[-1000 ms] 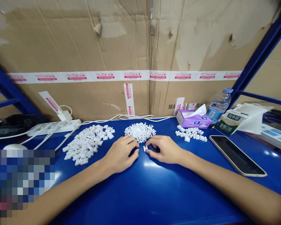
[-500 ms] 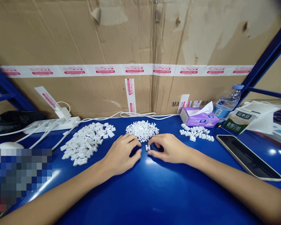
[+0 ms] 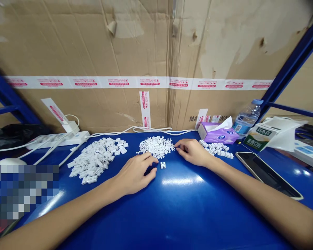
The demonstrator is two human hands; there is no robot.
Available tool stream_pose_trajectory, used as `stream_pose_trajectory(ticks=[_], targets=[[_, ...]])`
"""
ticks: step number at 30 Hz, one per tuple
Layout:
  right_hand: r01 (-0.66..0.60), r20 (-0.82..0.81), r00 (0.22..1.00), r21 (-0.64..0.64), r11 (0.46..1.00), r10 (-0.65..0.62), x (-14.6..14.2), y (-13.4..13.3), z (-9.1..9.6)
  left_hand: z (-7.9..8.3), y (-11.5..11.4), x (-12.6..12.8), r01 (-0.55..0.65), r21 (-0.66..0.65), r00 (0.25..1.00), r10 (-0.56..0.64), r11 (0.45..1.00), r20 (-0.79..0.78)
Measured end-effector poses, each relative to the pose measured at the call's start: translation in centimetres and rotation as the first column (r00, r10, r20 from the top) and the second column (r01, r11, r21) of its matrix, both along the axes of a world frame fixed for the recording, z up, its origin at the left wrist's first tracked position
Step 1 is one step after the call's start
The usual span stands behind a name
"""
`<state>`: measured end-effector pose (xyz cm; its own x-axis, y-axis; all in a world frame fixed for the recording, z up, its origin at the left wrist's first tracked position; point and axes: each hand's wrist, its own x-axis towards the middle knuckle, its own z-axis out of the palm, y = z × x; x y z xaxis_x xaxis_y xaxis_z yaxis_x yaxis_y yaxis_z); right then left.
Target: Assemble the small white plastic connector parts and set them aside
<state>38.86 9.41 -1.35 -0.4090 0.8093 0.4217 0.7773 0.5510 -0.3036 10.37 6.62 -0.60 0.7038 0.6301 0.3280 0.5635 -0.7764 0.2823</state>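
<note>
My left hand (image 3: 137, 173) rests on the blue table with thumb and forefinger apart and nothing between them. Just right of its fingertips lies a small white plastic block with dark slots (image 3: 163, 165), apart from the hand. My right hand (image 3: 191, 151) is at the right edge of a pile of tiny white plastic pieces (image 3: 156, 146). Its thumb and forefinger are close together there; whatever is between the tips is too small to make out. Left of my left hand spreads a heap of larger white plastic blocks (image 3: 94, 159).
Behind my right hand sits a smaller group of white pieces (image 3: 219, 149) before a purple tissue pack (image 3: 217, 133). A water bottle (image 3: 246, 118), a green-and-white carton (image 3: 259, 137) and a phone (image 3: 268, 173) stand or lie right. A power strip (image 3: 57, 139) with cables is back left.
My right hand has moved away from the small slotted block, back and to the right, to the edge of the tiny-piece pile. My left hand has hardly moved. The view has shifted slightly.
</note>
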Motion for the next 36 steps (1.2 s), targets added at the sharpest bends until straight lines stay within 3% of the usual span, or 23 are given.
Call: stream_pose_trajectory(ticks=[10, 16, 22, 36], targets=[[-0.015, 0.006, 1.000, 0.005, 1.000, 0.015, -0.8, 0.0, -0.3, 0.8, -0.1, 1.3, -0.125, -0.160, 0.992, 0.128, 0.979, 0.007], [-0.036, 0.000, 0.999, 0.011, 0.999, 0.036, -0.9, -0.3, -0.1, 0.5, 0.2, 2.0, -0.170, -0.122, 0.985, 0.170, 0.978, -0.010], [-0.035, -0.009, 0.999, -0.006, 0.999, 0.035, -0.9, -0.4, -0.1, -0.1, 0.1, 2.0, -0.109, -0.033, 0.993, 0.110, 0.994, 0.043], [-0.067, -0.012, 0.998, -0.064, 0.996, 0.067, -0.7, -1.7, 0.8, -0.3, 0.1, 1.7, -0.086, -0.022, 0.994, 0.087, 0.996, 0.058]])
